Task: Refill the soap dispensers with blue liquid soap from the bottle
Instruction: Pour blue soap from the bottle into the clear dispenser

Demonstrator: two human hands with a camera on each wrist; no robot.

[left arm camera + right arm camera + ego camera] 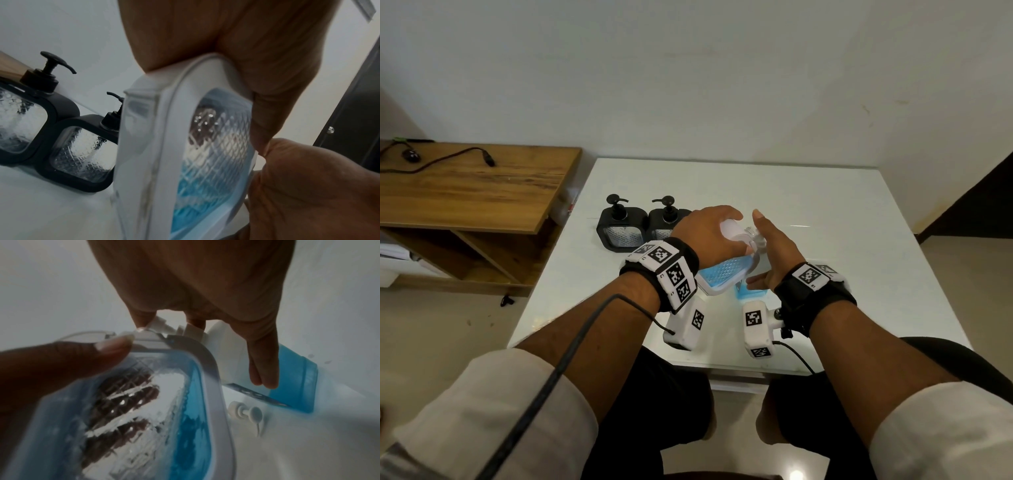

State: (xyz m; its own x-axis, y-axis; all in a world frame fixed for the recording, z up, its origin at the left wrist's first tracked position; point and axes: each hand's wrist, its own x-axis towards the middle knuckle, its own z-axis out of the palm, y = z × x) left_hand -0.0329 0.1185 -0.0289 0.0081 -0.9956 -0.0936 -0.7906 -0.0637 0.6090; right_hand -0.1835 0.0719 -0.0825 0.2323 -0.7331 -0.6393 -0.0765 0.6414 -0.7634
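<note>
Tilted white dispenser [726, 274], part-filled blue; bottle [296, 379] beside.
</note>
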